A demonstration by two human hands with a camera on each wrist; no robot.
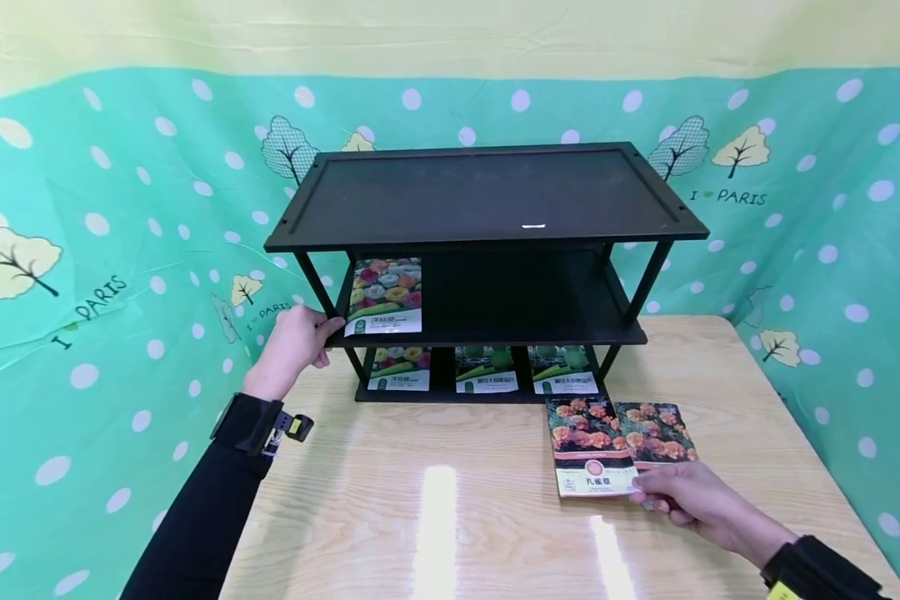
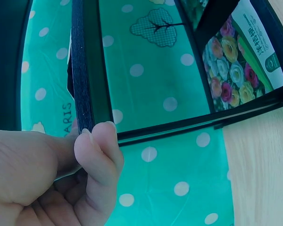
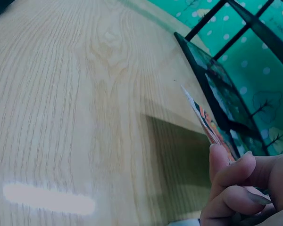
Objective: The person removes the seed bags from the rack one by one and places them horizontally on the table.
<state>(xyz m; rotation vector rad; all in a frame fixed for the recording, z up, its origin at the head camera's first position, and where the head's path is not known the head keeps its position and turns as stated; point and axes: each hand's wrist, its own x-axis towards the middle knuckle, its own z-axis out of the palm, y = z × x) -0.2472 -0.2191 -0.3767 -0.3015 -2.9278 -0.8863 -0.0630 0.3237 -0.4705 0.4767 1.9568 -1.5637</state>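
Note:
My left hand grips the left front corner of the middle board of a black tiered shelf, its thumb beside a seed packet with multicoloured flowers lying on that board. In the left wrist view, curled fingers press against the board's edge. My right hand pinches the lower right corner of a seed packet with orange flowers, raised over the table in front of the shelf. The right wrist view shows this packet nearly edge-on, its shadow below. A similar orange-flower packet lies behind it on the table.
On the bottom board are another multicoloured flower packet and two green vegetable packets, one in the middle and one at the right. The shelf's top board overhangs the lower ones. Polka-dot curtains surround the wooden table.

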